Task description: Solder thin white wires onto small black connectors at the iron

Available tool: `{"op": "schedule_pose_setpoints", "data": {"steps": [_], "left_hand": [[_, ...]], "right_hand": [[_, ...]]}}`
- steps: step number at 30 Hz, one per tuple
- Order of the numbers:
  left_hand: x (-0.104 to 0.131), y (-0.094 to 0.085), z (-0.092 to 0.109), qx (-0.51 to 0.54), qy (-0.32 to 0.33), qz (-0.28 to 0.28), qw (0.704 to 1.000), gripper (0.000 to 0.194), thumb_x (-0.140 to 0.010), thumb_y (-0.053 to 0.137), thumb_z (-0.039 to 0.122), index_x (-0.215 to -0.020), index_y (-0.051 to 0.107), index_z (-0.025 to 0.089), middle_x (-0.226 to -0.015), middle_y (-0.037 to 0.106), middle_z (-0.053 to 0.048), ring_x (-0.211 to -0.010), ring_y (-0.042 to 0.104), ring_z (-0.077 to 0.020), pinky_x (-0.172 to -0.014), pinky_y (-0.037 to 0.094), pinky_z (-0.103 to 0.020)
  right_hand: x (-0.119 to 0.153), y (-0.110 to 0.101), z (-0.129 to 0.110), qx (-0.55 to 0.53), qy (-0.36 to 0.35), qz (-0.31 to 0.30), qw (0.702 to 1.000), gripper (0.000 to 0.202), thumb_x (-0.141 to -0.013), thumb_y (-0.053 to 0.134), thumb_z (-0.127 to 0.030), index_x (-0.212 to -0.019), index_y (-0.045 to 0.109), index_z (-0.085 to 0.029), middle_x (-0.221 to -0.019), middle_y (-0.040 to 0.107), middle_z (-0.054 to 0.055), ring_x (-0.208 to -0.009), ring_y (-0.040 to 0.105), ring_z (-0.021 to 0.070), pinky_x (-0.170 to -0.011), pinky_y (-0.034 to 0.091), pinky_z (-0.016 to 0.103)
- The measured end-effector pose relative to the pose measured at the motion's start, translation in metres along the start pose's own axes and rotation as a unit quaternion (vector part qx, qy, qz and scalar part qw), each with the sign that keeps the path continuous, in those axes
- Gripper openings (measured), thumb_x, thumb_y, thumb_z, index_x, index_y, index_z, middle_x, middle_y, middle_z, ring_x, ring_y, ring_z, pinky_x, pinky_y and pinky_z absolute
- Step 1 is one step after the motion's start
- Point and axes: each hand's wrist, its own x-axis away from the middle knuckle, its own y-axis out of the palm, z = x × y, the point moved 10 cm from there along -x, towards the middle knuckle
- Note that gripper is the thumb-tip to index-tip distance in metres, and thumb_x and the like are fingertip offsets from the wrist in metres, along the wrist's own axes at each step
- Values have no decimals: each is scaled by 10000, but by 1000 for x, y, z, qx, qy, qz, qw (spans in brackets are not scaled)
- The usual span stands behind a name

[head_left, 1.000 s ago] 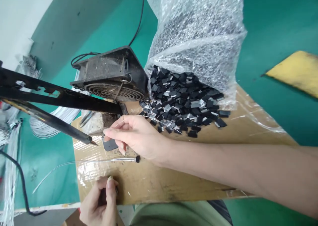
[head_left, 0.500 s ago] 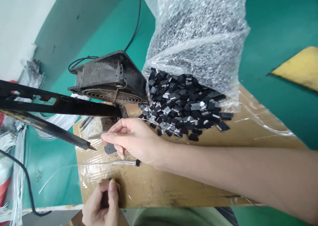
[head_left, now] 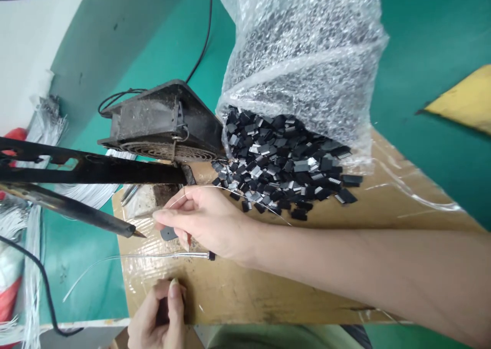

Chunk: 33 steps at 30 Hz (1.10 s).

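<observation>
My right hand (head_left: pixel 207 221) reaches in from the right, thumb and fingers pinched on a thin silvery wire (head_left: pixel 251 198) that arcs back over the hand. Just left of the fingertips is the tip of a soldering iron (head_left: pixel 130 230), not touching them. Under the hand, a dark flat piece (head_left: pixel 169 233) is partly hidden. My left hand (head_left: pixel 159 313) is curled closed at the lower left; what it holds, if anything, is hidden. Between the hands lies a small black connector (head_left: pixel 211 256) with pale wires (head_left: pixel 164 256) running left.
Many black connectors (head_left: pixel 276 160) spill from a bubble-wrap bag (head_left: pixel 307 68). A dusty black fan (head_left: pixel 153 121) stands behind a dark metal bar (head_left: pixel 92 168). Bundles of white wires (head_left: pixel 32 267) lie at the left. A yellow piece (head_left: pixel 466 101) is at the right.
The view has shifted slightly. My right hand keeps its pinch on the wire near the iron, and my left hand stays curled in nearly the same place.
</observation>
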Motion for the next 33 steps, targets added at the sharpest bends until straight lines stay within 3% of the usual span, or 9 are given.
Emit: {"op": "schedule_pose_setpoints", "data": {"steps": [3, 9, 15, 26, 33], "left_hand": [[0, 0, 0, 1, -6, 2, 1000, 286, -960, 717, 250, -683, 696, 181, -562, 623, 25, -404, 507, -90, -392, 415, -183], [0, 0, 2, 4, -2, 1, 1000, 279, -948, 722, 218, -675, 686, 180, -556, 616, 40, -404, 501, -78, -405, 415, -171], [0, 1, 3, 0, -2, -1, 1000, 244, -947, 718, 169, -706, 681, 184, -569, 605, 55, -401, 474, -62, -414, 401, -167], [1, 2, 0, 1, 16, 0, 1000, 232, -934, 719, 149, -706, 685, 173, -595, 632, 30, -454, 534, -89, -434, 439, -174], [0, 4, 3, 9, 28, -7, 1000, 219, -937, 703, 119, -729, 674, 181, -602, 612, 55, -433, 503, -55, -443, 422, -145]], "right_hand": [[0, 1, 6, -22, 41, 6, 999, 382, -786, 935, -144, -654, 579, -187, -569, 694, -55, -385, 485, 44, -420, 438, 188], [3, 2, 5, -31, 58, 16, 998, 380, -798, 900, -61, -655, 568, -178, -560, 686, -67, -363, 468, 30, -399, 403, 171], [8, 1, 3, -11, 106, 46, 993, 397, -861, 776, 65, -638, 549, -172, -530, 653, -79, -342, 437, 19, -393, 394, 164], [7, 2, 4, -9, 100, 40, 994, 377, -923, 718, 47, -664, 543, -164, -543, 645, -88, -344, 437, 0, -376, 381, 121], [7, 1, 4, -11, 97, 44, 994, 379, -917, 740, 29, -659, 544, -166, -551, 655, -80, -345, 433, 8, -384, 384, 142]]}}
